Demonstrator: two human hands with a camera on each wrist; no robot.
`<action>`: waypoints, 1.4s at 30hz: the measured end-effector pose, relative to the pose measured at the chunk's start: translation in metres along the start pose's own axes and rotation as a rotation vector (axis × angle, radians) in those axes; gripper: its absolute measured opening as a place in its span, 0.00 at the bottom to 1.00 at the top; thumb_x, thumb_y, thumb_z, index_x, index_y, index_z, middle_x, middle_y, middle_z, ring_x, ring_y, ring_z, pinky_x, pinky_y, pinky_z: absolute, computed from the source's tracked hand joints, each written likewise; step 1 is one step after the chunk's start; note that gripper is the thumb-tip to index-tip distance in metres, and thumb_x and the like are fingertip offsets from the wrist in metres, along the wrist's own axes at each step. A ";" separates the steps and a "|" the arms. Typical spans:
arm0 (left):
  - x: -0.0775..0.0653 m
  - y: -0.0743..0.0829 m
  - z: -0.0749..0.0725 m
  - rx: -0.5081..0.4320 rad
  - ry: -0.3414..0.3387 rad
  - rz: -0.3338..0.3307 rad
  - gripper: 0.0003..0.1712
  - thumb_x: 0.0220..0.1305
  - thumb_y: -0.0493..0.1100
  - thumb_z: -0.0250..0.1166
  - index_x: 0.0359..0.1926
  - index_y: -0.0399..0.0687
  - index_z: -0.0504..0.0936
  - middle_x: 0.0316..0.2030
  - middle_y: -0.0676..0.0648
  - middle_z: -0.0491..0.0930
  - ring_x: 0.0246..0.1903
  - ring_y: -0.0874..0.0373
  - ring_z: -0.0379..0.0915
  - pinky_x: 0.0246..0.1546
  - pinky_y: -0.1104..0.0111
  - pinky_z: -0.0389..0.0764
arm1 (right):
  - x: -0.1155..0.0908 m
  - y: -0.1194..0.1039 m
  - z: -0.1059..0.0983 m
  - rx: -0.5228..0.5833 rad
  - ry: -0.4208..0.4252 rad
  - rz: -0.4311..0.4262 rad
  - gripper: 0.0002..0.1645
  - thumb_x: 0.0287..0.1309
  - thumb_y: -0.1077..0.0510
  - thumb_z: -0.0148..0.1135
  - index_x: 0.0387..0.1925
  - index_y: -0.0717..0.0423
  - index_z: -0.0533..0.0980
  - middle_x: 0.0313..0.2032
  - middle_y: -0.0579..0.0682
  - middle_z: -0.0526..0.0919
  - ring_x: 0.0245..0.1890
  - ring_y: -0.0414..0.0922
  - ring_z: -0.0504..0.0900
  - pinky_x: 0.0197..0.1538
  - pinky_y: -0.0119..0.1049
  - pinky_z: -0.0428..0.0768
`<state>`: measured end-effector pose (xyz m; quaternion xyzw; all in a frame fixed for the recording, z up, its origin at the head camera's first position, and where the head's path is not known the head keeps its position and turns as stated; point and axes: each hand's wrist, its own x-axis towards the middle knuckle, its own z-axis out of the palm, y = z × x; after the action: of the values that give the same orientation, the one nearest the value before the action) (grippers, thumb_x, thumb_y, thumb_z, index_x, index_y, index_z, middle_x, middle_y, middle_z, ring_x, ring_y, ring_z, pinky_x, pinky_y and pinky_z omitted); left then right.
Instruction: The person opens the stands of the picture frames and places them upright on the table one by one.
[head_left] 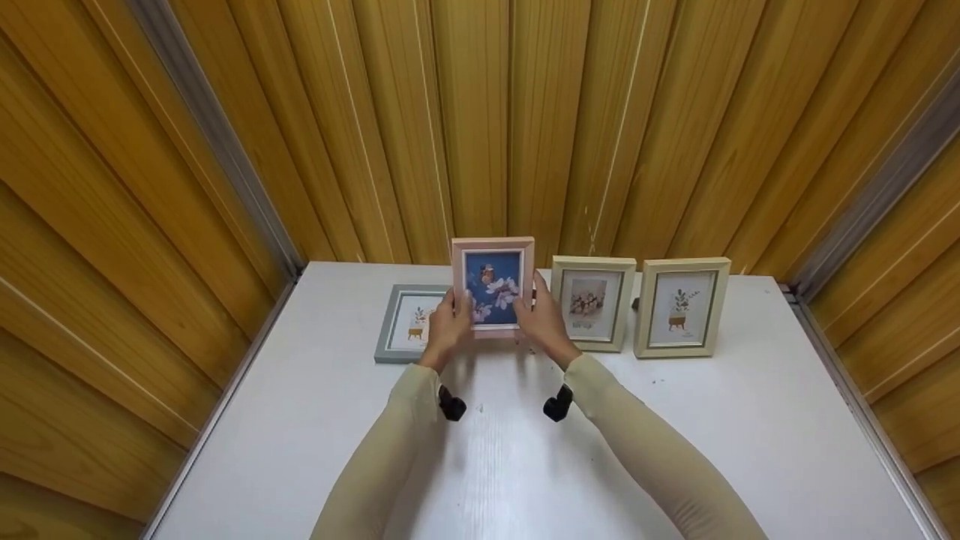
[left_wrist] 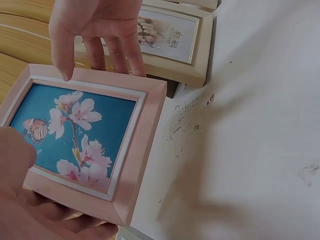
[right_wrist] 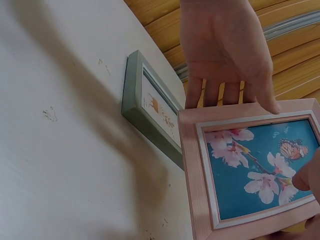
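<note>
A pink picture frame (head_left: 493,333) with a white inner border holds a photo of pale blossoms and a butterfly on blue. It is raised above the white table, face toward the head camera. My left hand (head_left: 448,328) grips its left side, thumb over the front and fingers behind. On the opposite side my right hand (head_left: 544,321) holds it the same way. In the left wrist view, the pink frame (left_wrist: 132,192) spans both hands, with the left fingers (left_wrist: 60,215) under its edge. The right wrist view shows the frame (right_wrist: 197,200) near its lower right.
A grey-green frame (head_left: 386,337) stands on the left, partly hidden by the left hand. To the right are two cream frames, one with a bouquet picture (head_left: 619,330) and one with a plant picture (head_left: 716,319). Wood-look panels (head_left: 480,112) rise behind the table (head_left: 300,420).
</note>
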<state>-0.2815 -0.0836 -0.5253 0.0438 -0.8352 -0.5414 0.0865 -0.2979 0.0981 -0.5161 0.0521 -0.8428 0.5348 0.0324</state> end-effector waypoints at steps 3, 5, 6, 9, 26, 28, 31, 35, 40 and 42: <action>0.003 0.001 0.003 -0.047 -0.041 -0.088 0.36 0.81 0.62 0.41 0.77 0.46 0.63 0.67 0.36 0.74 0.66 0.39 0.70 0.69 0.47 0.67 | -0.001 0.000 0.001 -0.003 -0.001 0.009 0.46 0.73 0.55 0.56 0.81 0.59 0.45 0.71 0.67 0.67 0.69 0.61 0.71 0.69 0.56 0.70; 0.004 0.000 0.004 -0.059 -0.054 -0.121 0.38 0.81 0.65 0.37 0.78 0.48 0.61 0.67 0.37 0.74 0.68 0.39 0.69 0.70 0.47 0.66 | -0.003 0.000 0.002 0.009 -0.011 0.020 0.47 0.73 0.54 0.56 0.82 0.58 0.44 0.73 0.66 0.65 0.70 0.61 0.69 0.70 0.56 0.69; 0.005 0.000 0.004 -0.062 -0.059 -0.129 0.38 0.81 0.65 0.36 0.79 0.49 0.60 0.67 0.37 0.74 0.68 0.39 0.68 0.70 0.46 0.66 | -0.004 0.000 0.002 0.015 -0.014 0.025 0.47 0.73 0.54 0.56 0.82 0.57 0.43 0.74 0.65 0.64 0.71 0.61 0.68 0.70 0.56 0.68; 0.005 -0.001 0.005 -0.051 -0.065 -0.129 0.38 0.81 0.65 0.35 0.78 0.48 0.61 0.66 0.36 0.76 0.68 0.38 0.68 0.70 0.47 0.65 | -0.006 0.001 0.002 0.030 -0.023 0.029 0.49 0.73 0.53 0.56 0.82 0.56 0.41 0.76 0.65 0.60 0.73 0.61 0.65 0.71 0.56 0.67; 0.009 -0.025 0.021 -0.085 -0.086 -0.127 0.40 0.81 0.66 0.35 0.79 0.46 0.60 0.69 0.37 0.71 0.69 0.40 0.66 0.71 0.48 0.63 | -0.009 0.024 0.012 0.057 -0.043 0.071 0.52 0.72 0.53 0.57 0.82 0.56 0.36 0.81 0.59 0.43 0.79 0.57 0.51 0.77 0.53 0.55; 0.010 -0.027 0.022 -0.081 -0.085 -0.138 0.41 0.80 0.67 0.35 0.79 0.47 0.59 0.71 0.37 0.69 0.71 0.40 0.64 0.72 0.48 0.62 | -0.009 0.027 0.015 0.060 -0.032 0.072 0.53 0.72 0.53 0.58 0.82 0.55 0.36 0.81 0.59 0.45 0.78 0.57 0.52 0.77 0.52 0.56; 0.010 -0.029 0.025 -0.070 -0.079 -0.143 0.41 0.80 0.67 0.35 0.79 0.46 0.58 0.71 0.37 0.69 0.71 0.39 0.63 0.72 0.48 0.61 | -0.009 0.031 0.017 0.054 -0.017 0.072 0.54 0.71 0.54 0.59 0.82 0.55 0.36 0.81 0.60 0.46 0.78 0.58 0.54 0.76 0.54 0.57; 0.011 -0.033 0.029 -0.068 -0.080 -0.133 0.41 0.81 0.66 0.35 0.79 0.44 0.58 0.72 0.36 0.68 0.72 0.39 0.62 0.73 0.49 0.60 | -0.011 0.036 0.020 0.056 0.006 0.068 0.53 0.71 0.55 0.59 0.82 0.55 0.36 0.81 0.60 0.45 0.78 0.59 0.53 0.76 0.54 0.56; 0.014 -0.036 0.031 -0.077 -0.095 -0.163 0.43 0.79 0.69 0.35 0.80 0.48 0.56 0.75 0.39 0.64 0.73 0.40 0.59 0.74 0.48 0.58 | -0.012 0.038 0.024 0.052 0.030 0.027 0.52 0.71 0.57 0.58 0.82 0.58 0.37 0.80 0.62 0.48 0.77 0.60 0.56 0.76 0.55 0.57; 0.015 -0.037 0.031 -0.085 -0.104 -0.180 0.43 0.78 0.70 0.35 0.81 0.50 0.55 0.75 0.40 0.63 0.74 0.41 0.58 0.74 0.48 0.57 | -0.012 0.039 0.026 0.046 0.042 0.018 0.52 0.71 0.58 0.59 0.82 0.58 0.37 0.79 0.63 0.50 0.76 0.61 0.58 0.75 0.55 0.59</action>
<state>-0.3026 -0.0735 -0.5699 0.0867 -0.8075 -0.5834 -0.0041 -0.2906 0.0919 -0.5630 0.0342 -0.8297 0.5554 0.0439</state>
